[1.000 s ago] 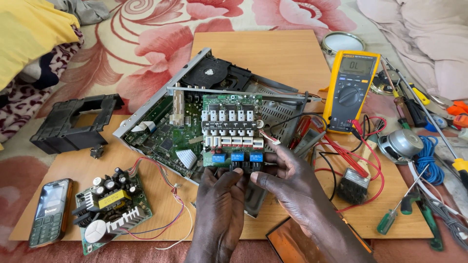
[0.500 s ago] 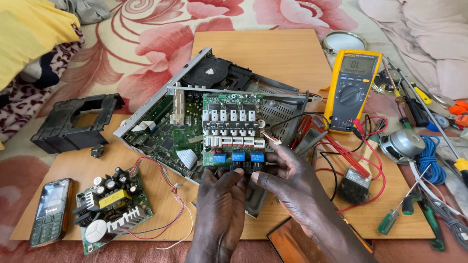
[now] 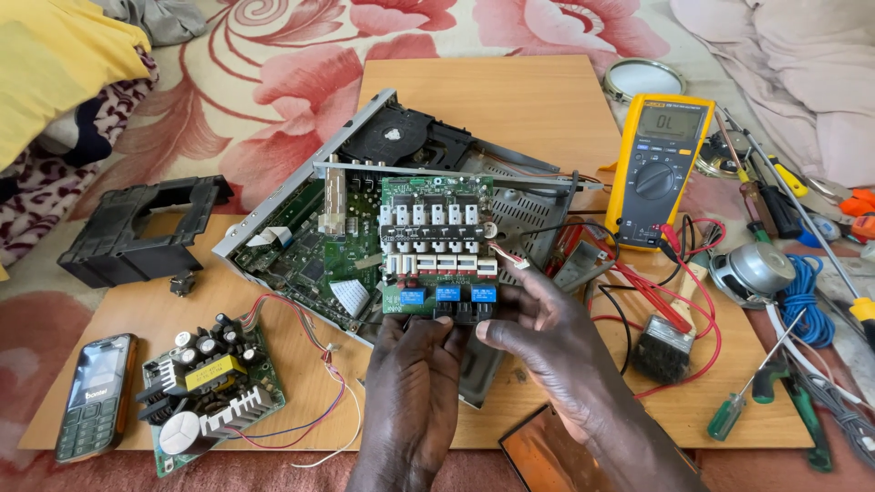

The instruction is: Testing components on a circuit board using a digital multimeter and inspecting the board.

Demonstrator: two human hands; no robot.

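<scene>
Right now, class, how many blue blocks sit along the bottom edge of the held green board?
3: left, middle, right, in a row just above the fingers; others may be hidden.

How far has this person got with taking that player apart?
Done: the chassis lies open with no top cover, and a separate power board rests beside it. In hand: both the left hand and right hand hold a green circuit board upright over the chassis. Left: the multimeter leads lie unused.
</scene>
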